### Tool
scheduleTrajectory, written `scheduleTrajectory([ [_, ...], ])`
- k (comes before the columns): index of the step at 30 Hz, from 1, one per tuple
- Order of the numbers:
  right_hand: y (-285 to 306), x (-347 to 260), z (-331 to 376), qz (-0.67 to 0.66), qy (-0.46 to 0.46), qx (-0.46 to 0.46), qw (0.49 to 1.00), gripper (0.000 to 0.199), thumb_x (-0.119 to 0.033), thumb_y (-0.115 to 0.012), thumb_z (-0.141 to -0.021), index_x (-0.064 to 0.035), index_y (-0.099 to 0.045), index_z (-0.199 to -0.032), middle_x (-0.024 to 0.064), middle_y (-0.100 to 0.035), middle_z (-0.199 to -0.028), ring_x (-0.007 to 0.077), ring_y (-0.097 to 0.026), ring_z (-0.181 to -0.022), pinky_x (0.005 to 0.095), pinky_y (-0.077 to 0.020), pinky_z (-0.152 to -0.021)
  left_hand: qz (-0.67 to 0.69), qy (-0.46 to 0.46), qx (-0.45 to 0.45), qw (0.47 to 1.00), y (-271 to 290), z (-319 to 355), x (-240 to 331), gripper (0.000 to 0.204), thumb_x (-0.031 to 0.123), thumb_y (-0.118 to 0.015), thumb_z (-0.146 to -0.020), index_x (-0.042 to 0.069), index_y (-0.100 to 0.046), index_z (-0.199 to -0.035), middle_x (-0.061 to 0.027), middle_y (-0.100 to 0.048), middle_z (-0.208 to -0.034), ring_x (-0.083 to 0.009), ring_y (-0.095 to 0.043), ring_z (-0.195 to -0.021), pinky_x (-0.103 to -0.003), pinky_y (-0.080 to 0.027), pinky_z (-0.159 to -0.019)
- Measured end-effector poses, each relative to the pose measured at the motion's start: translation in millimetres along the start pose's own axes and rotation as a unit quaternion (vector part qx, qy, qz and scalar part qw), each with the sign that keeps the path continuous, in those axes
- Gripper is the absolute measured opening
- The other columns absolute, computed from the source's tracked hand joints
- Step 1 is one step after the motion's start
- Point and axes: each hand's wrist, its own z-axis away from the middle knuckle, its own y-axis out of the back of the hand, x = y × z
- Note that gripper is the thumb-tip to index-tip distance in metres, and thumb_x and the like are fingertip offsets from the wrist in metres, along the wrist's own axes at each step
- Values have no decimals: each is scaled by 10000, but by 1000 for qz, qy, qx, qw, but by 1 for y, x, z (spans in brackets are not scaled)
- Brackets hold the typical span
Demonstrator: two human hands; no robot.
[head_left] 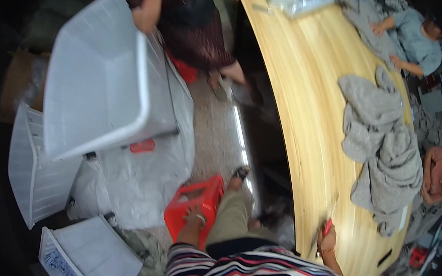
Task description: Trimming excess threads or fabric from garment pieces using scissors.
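My left hand [194,218] is beside me at the red plastic stool [194,201], its fingers spread over the stool's side. Whether it touches the plastic is hard to tell. At the near edge of the wooden-topped table [308,127], my right hand [326,242] is closed around a red-handled tool [328,227]. A thin pale blade seems to point away from the handle, but it is too blurred to name the kind. Crumpled grey fabric [379,146] lies on the table beyond my right hand.
A big white bin [143,87] stands at the left, with smaller white bins [96,263] nearer me. One person [190,26] stands at the table's far end; another [416,42] handles grey cloth across the table. Clear plastic packets [307,6] lie at its far end.
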Motion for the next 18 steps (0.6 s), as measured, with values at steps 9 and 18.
scheduleTrajectory([
  [9,-8,-33,-13,54,-60,3,997,523,-205,-658,-868,-33,-471,-1325,267,-589,-996,434,-566,-869,502,-454,-787,-48,-40,-70,996,-47,-27,0,863,430,-616,-893,237,-115,-1568,-135,-117,-1631,-397,-133,-1488,-672,-203,-1124],
  [18,-11,-20,-5,-62,7,126,990,571,-202,-753,-749,-26,-558,-1256,181,-632,-1018,359,-587,-922,451,-442,-805,-501,-324,124,793,-100,-41,20,565,289,-356,-990,124,-297,-1527,-129,-163,-1620,-369,-99,-1495,-767,-76,-1088],
])
